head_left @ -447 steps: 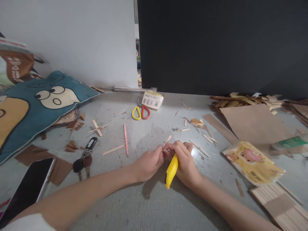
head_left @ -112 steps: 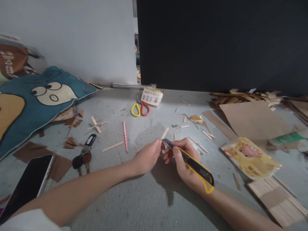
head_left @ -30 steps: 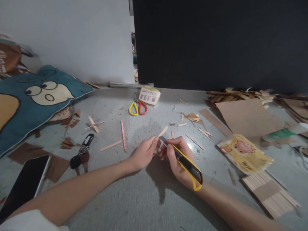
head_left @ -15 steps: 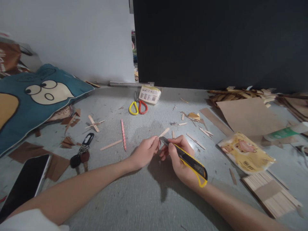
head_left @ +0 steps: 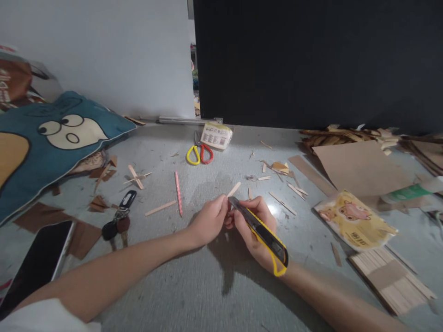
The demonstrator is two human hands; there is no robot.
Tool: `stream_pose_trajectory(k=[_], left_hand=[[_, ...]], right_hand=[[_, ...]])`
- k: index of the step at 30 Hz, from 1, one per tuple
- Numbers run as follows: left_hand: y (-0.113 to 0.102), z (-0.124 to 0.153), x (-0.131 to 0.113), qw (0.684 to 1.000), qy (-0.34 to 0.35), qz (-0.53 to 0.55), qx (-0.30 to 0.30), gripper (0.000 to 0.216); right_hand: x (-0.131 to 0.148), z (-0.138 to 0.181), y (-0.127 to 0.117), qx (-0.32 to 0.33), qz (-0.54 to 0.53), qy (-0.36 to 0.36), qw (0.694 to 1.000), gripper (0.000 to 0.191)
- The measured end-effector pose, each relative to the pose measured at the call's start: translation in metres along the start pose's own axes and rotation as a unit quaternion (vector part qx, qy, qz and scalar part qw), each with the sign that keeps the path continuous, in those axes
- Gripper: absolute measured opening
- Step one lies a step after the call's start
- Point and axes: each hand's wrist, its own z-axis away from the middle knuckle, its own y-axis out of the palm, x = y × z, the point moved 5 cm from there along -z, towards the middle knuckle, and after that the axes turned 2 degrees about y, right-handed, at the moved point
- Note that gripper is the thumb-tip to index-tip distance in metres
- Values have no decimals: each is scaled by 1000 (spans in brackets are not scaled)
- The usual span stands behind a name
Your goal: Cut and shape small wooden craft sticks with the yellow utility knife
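Observation:
Near the middle of the table, my left hand pinches a small wooden craft stick, whose rounded end points up and away to the right. My right hand is closed around a yellow and black utility knife. The knife's tip end meets the stick beside my left fingertips; the exact contact of the blade is hidden by the fingers. To the left of my hands lie a pink striped pencil and another wooden stick.
Scissors lie beyond my hands by a small packet. Keys, a phone and a blue cushion occupy the left. On the right are wood scraps, a yellow packet, bundled sticks and cardboard.
My right hand and the utility knife have shifted left, closer to my left hand, and the knife is more steeply angled. The held stick has tilted slightly more upright.

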Motion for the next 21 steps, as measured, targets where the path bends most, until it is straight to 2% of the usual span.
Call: stream_pose_trajectory(k=[3, 9, 13, 16, 21], left_hand=[[-3, 0, -2, 1000, 4, -6, -19, 43], [-4, -2, -3, 1000, 7, -7, -25, 41], [-5, -2, -3, 999, 2, -1, -35, 40], [-4, -2, -5, 1000, 7, 13, -24, 41], [-2, 0, -5, 1000, 11, 18, -16, 45]], right_hand=[[-7, 2, 0, -11, 17, -22, 1000, 22], [-15, 6, -4, -20, 59, -9, 998, 22], [1, 9, -3, -28, 170, -93, 981, 22], [11, 10, -3, -50, 208, -158, 964, 19], [10, 8, -3, -48, 200, -167, 964, 18]])
